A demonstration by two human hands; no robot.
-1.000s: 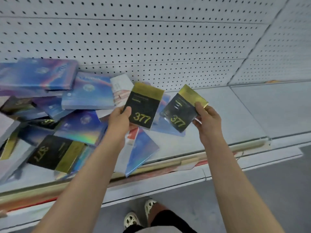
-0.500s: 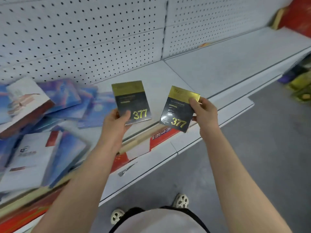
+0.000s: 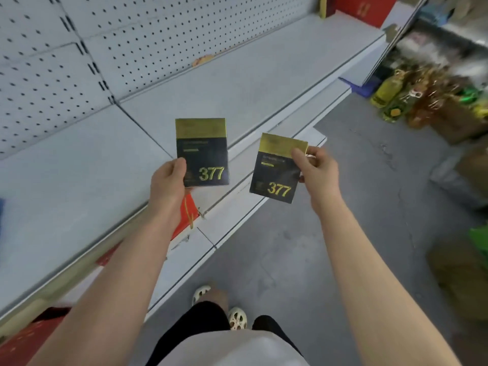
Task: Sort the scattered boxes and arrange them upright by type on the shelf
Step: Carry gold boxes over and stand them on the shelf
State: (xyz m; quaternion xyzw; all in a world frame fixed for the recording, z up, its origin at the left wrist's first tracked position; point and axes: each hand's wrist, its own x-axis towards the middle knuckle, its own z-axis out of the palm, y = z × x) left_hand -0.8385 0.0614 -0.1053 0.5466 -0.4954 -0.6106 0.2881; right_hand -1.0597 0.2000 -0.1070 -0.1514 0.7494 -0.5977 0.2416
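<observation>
I hold two flat black boxes with gold tops and a yellow "377". My left hand (image 3: 169, 184) grips the lower left corner of one black-and-gold box (image 3: 203, 151), held upright above the white shelf (image 3: 79, 167). My right hand (image 3: 315, 171) pinches the right edge of the other black-and-gold box (image 3: 274, 173), tilted a little, out over the shelf's front edge. The pile of scattered boxes is out of view to the left.
A white pegboard wall (image 3: 132, 40) backs the shelf. A red price strip (image 3: 188, 215) runs along the front rail. Red boxes (image 3: 364, 9) stand at the shelf's far right end. Bottles and cartons (image 3: 422, 101) sit on the grey floor at right. My feet (image 3: 237, 317) are below.
The view has swung to the right along the shelf, and the scattered pile has left the frame. Both hands have carried their 377 boxes along, still held side by side.
</observation>
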